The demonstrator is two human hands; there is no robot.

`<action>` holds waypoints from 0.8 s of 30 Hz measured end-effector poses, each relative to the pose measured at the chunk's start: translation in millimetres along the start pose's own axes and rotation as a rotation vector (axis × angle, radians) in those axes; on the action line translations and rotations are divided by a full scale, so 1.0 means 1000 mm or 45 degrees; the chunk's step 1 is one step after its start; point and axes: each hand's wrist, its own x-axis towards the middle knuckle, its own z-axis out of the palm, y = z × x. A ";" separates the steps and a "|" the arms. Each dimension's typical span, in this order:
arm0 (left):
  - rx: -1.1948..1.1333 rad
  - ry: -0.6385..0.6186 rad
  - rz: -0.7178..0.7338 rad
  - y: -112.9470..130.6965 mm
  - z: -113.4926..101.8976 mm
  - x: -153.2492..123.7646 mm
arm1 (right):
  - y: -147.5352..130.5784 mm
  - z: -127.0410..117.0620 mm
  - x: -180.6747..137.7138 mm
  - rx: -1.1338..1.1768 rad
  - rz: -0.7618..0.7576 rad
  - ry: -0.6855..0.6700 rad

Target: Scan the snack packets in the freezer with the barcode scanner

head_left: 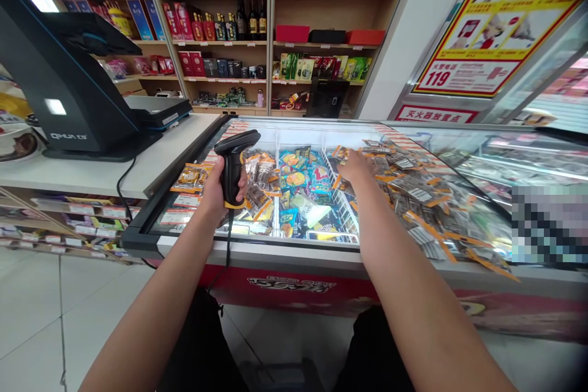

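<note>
My left grip [212,193] is clamped around the handle of a black scanner [232,175] with yellow trim, thumb on one side and fingers wrapped round the other. I hold it upright above the left part of the freezer, its head toward the far side. A black cord [228,234] hangs from the handle and runs down over the near edge.

My right grip [357,166] is stretched out farther, palm down, at the left edge of a loose heap of packets [416,188] with orange edges. The fingertips are hidden among them, so I cannot tell whether they are closed on one. The heap spreads to the right and toward me, some packets reaching the near rim.

A few more orange-edged packets [189,177] lie left of the scanner, just beyond some price labels [186,201]. Between my arms, blue bags [297,179] show in the middle of the freezer [285,249], which has a red front below its pale near rim.

To the left, a white table [103,175] carries a black machine [94,119] and, farther back, a scale [165,111]. On the far side stand shelves [331,9] with boxes, packets and dark bottles [253,21]. At the far right, a yellow and red poster [493,37] is fixed beside a white pillar [411,30].
</note>
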 end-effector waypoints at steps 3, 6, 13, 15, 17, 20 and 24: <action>0.023 0.018 0.004 0.001 0.004 -0.001 | -0.009 0.004 -0.003 -0.070 -0.037 -0.018; 0.020 0.052 -0.029 0.003 0.006 -0.001 | -0.021 0.008 -0.008 -0.115 -0.143 0.003; 0.079 -0.080 -0.072 0.001 0.001 -0.002 | -0.043 0.012 -0.019 0.635 -0.310 -0.110; 0.095 -0.118 -0.079 0.000 0.000 -0.003 | -0.054 0.011 -0.023 1.206 -0.269 -0.203; 0.114 -0.169 -0.079 -0.001 0.000 -0.003 | -0.065 0.008 -0.029 1.754 -0.211 -0.399; 0.158 -0.268 -0.155 -0.005 -0.001 -0.004 | -0.077 0.002 -0.040 2.217 -0.119 -0.665; 0.275 -0.417 -0.294 -0.010 -0.004 -0.007 | -0.085 -0.001 -0.052 2.331 -0.084 -0.731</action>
